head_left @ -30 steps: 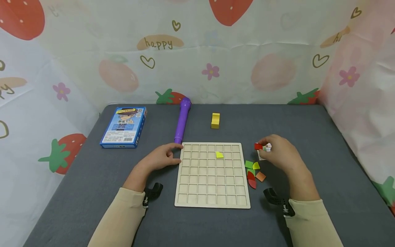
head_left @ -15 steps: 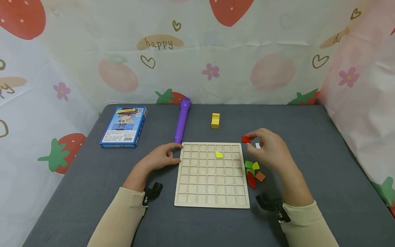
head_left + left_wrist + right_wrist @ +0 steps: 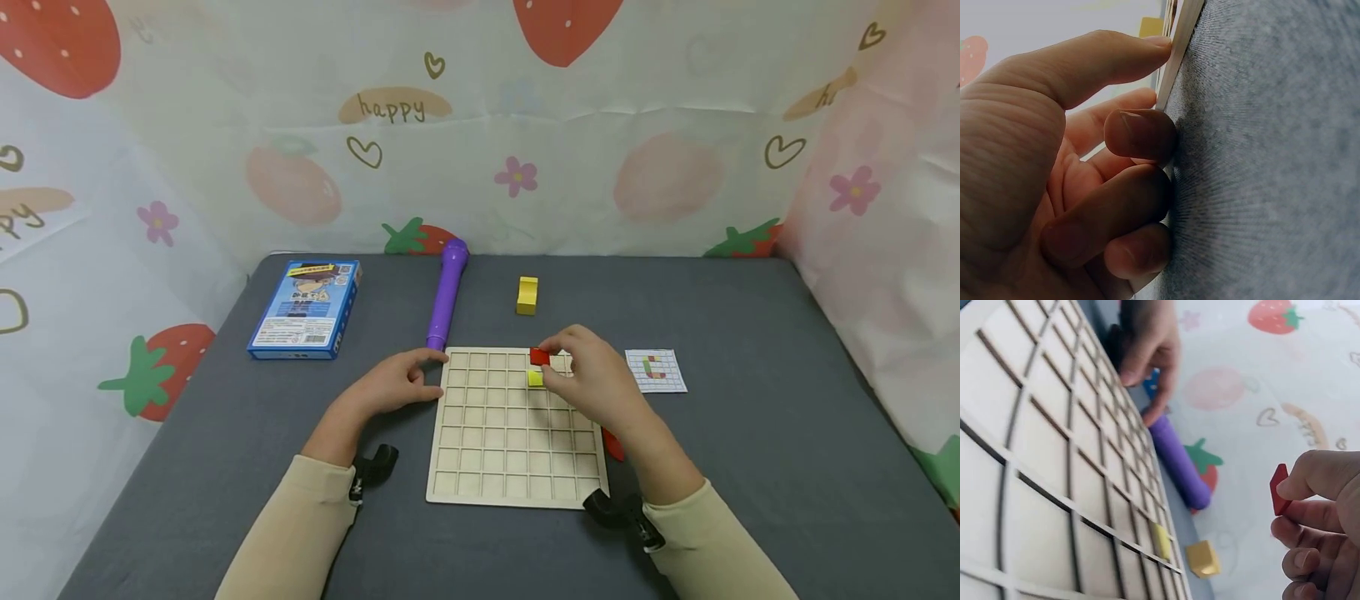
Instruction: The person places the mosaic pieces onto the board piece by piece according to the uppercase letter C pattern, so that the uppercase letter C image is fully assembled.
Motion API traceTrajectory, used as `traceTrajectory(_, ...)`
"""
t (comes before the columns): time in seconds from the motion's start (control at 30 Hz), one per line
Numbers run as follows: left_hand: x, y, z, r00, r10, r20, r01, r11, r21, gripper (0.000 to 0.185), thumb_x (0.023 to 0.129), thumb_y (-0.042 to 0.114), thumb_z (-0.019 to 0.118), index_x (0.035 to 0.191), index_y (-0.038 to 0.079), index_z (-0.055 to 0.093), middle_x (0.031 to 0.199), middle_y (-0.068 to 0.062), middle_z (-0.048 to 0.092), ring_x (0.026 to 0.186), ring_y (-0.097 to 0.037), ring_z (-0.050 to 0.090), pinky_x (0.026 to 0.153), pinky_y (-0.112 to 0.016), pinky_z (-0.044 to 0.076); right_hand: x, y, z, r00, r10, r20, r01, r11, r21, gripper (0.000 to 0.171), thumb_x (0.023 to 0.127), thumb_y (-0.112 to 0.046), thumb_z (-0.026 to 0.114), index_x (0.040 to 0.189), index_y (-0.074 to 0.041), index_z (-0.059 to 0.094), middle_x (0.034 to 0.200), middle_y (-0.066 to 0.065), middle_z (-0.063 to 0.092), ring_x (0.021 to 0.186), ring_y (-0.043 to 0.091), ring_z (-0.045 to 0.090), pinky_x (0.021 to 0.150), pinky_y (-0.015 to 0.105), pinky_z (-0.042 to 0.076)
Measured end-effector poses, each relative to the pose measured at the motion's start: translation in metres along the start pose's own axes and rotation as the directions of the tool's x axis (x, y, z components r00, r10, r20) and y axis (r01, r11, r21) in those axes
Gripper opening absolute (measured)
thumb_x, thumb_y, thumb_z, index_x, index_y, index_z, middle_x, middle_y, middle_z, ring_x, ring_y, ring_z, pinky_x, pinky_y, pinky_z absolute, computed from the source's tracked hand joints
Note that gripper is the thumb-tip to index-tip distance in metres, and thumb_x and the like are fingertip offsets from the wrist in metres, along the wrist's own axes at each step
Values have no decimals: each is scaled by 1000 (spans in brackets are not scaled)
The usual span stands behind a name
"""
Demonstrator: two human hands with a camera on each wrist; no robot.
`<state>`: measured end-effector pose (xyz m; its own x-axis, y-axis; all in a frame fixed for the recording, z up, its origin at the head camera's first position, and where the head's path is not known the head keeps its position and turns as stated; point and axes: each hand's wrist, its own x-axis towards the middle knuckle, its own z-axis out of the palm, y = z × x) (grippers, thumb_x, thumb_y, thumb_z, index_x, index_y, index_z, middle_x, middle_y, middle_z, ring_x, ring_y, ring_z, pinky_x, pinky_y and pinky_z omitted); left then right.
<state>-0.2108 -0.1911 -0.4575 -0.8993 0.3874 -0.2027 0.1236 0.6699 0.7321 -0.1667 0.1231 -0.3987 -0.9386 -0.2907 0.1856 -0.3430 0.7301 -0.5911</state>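
Note:
A pale wooden grid board [image 3: 480, 437] lies flat on the grey table. My left hand [image 3: 392, 385] touches its left edge with thumb and index finger spread apart; in the left wrist view the other fingers curl loosely by the cloth. Between thumb and fingertips, my right hand [image 3: 600, 382] pinches a small red square-looking tile [image 3: 539, 357] over the board's top row. The right wrist view shows that red tile [image 3: 1279, 494] nearly edge-on. Just below it in the head view, a yellow tile [image 3: 535, 379] with one curved side sits in a grid cell.
Right of the board lies a printed pattern card [image 3: 656, 372]. A red curved tile [image 3: 613, 446] peeks out beside the right forearm, which hides other loose tiles. Behind the board are a purple microphone-shaped stick [image 3: 447, 292], a yellow block [image 3: 527, 296] and a blue box [image 3: 306, 308].
My right hand has carried the red tile leftward from beside the card to over the board's top row, uncovering the card. My left hand has stayed at the board's edge.

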Motion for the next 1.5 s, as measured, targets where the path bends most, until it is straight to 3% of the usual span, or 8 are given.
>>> traceTrajectory(0.2, -1, 2, 1, 1000, -5, 4, 5, 1000, -3, 51, 83, 28, 72, 130, 24, 53, 58, 0, 43, 49, -13, 37, 50, -28, 31, 4, 5, 29, 997, 2, 73, 2, 998, -57, 26, 82, -23, 63, 106, -16, 69, 102, -4, 56, 77, 15, 53, 60, 31, 42)
traceTrajectory(0.33, 0, 2, 2, 1000, -2, 9, 2, 1000, -2, 51, 83, 28, 72, 131, 25, 53, 58, 0, 43, 49, -13, 37, 50, -28, 32, 6, 14, 45, 993, 27, 119, -16, 995, -96, 26, 82, -25, 65, 105, -15, 70, 99, -5, 56, 82, 13, 54, 69, 32, 46)
traceTrajectory(0.43, 1, 3, 2, 1000, 3, 12, -3, 1000, 2, 52, 84, 29, 72, 131, 26, 52, 57, 1, 42, 48, -13, 37, 51, -29, 32, 5, 19, 53, 992, 32, 119, -19, 994, -104, 26, 83, -26, 67, 106, -15, 71, 97, -6, 56, 84, 11, 54, 73, 32, 46)
traceTrajectory(0.53, 2, 3, 3, 1000, 6, 14, -6, 1000, 2, 52, 84, 29, 72, 131, 26, 52, 57, 1, 42, 48, -13, 36, 51, -29, 32, 4, 21, 57, 996, 7, 90, 4, 993, -121, 26, 83, -26, 68, 107, -15, 72, 93, -8, 55, 77, 9, 52, 65, 30, 45)
traceTrajectory(0.8, 2, 5, 1, 1000, 16, 12, -16, 1000, 1, 52, 83, 28, 72, 131, 26, 52, 57, 1, 43, 48, -13, 37, 50, -29, 32, 0, 19, 59, 999, -40, -22, 35, 980, -197, 16, 85, -24, 70, 100, -21, 76, 81, -9, 51, 61, 6, 45, 47, 26, 36)
traceTrajectory(1.07, 2, 4, -1, 1000, 18, 7, -18, 1000, 10, 52, 83, 28, 72, 131, 24, 52, 57, 0, 43, 48, -13, 37, 50, -29, 32, 1, 17, 55, 996, -55, 77, 73, 962, -263, 28, 88, -29, 64, 114, -21, 70, 82, -5, 50, 56, 10, 42, 45, 27, 34)
traceTrajectory(1.3, 0, 2, 0, 1000, 15, 3, -16, 1000, 20, 51, 83, 28, 72, 131, 24, 53, 58, 1, 43, 49, -13, 37, 51, -29, 31, 5, 16, 45, 999, 24, 21, -18, 964, -266, 29, 80, -20, 62, 106, -14, 71, 93, 1, 59, 60, 12, 48, 45, 30, 38)
traceTrajectory(1.5, 0, 1, 0, 1000, 21, -1, -21, 1000, 17, 51, 84, 26, 72, 130, 23, 53, 58, 0, 44, 50, -13, 38, 52, -29, 31, 3, 20, 39, 999, 0, 35, 10, 958, -286, 24, 80, -15, 60, 99, -17, 74, 89, 2, 58, 61, 12, 49, 43, 30, 37)
